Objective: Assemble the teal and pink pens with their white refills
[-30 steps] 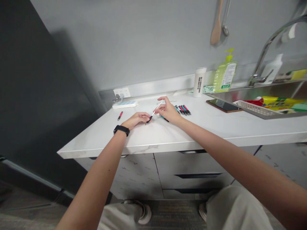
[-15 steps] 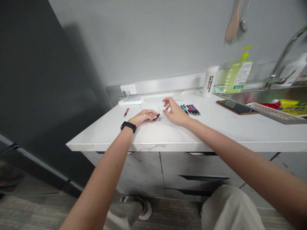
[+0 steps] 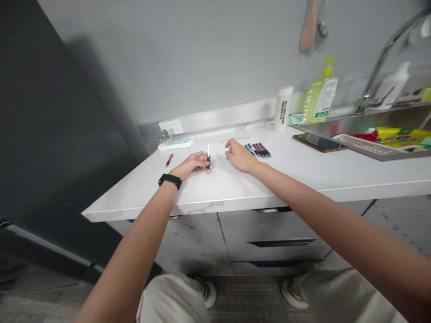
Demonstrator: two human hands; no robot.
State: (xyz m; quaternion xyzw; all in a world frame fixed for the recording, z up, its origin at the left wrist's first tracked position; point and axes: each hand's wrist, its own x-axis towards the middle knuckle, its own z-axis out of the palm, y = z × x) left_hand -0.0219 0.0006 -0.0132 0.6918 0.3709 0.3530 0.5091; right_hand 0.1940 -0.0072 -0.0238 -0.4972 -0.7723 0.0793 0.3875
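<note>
From the head camera, the left hand rests on the white desk, its fingers closed around a black-and-white pen standing upright. The right hand lies loosely open a little to its right, fingertips just beside a teal pen and near a row of pens. A red pen lies left of the left hand, near a power strip. Farther right are a phone and a soap bottle.

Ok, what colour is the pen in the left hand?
Black lower end, thin white upper part on the pen; it shows best in the head view.
</note>
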